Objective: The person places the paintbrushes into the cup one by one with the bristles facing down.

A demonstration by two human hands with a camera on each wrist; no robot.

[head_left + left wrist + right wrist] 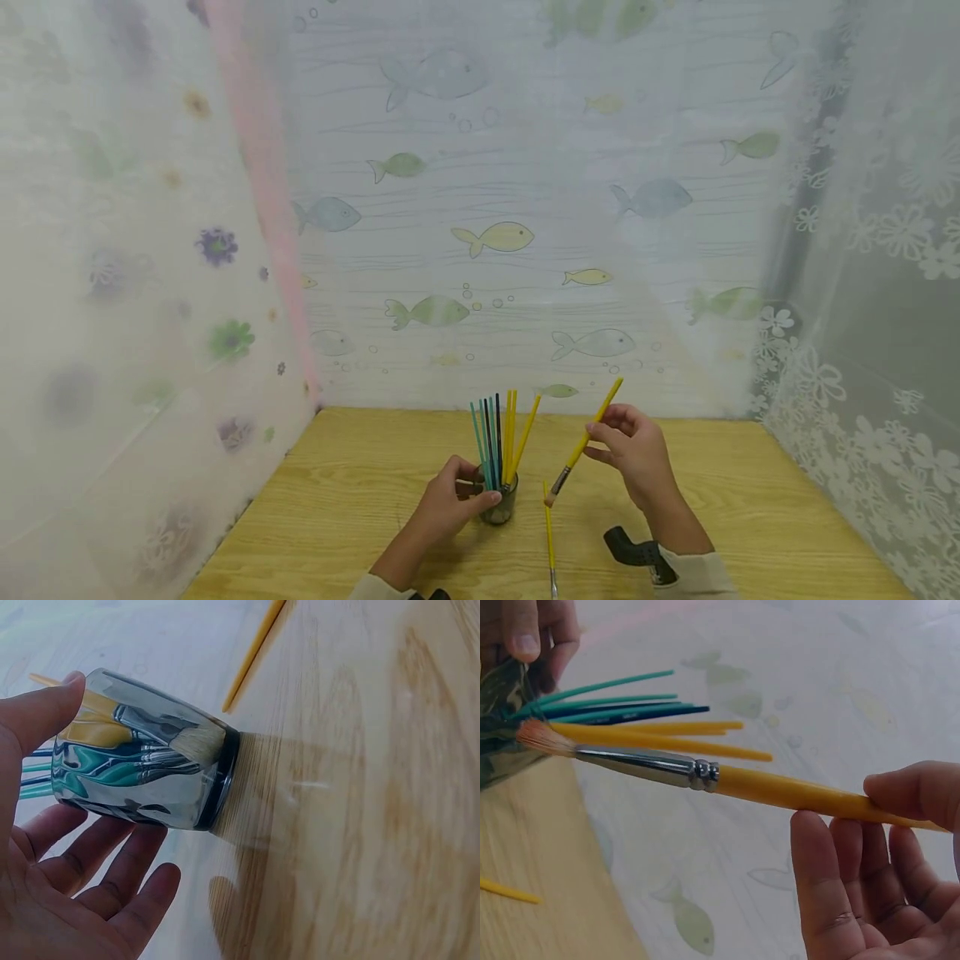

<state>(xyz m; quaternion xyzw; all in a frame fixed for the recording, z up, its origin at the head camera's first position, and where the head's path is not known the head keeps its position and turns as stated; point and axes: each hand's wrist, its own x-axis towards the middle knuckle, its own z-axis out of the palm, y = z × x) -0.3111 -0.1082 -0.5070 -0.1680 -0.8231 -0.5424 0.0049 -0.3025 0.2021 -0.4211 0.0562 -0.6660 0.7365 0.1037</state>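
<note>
My left hand (447, 502) holds a clear glass (180, 801) standing on the table, its thumb on one side and fingers on the other. Inside, bristles down, are several paintbrushes with teal, dark blue and yellow handles (510, 433). To the right, my right hand (637, 454) pinches a yellow-handled paintbrush (757, 787) between thumb and fingers. That brush is tilted in the air, its tan bristles (544, 739) pointing down and left, apart from the glass in the head view. Another yellow paintbrush (550, 533) lies on the table between the hands.
The wood-grain table (360, 467) ends at a pale curtain printed with fish (495, 237). Translucent flowered sheets (232, 342) hang along both sides. A black wrist mount (630, 550) sits by the right sleeve.
</note>
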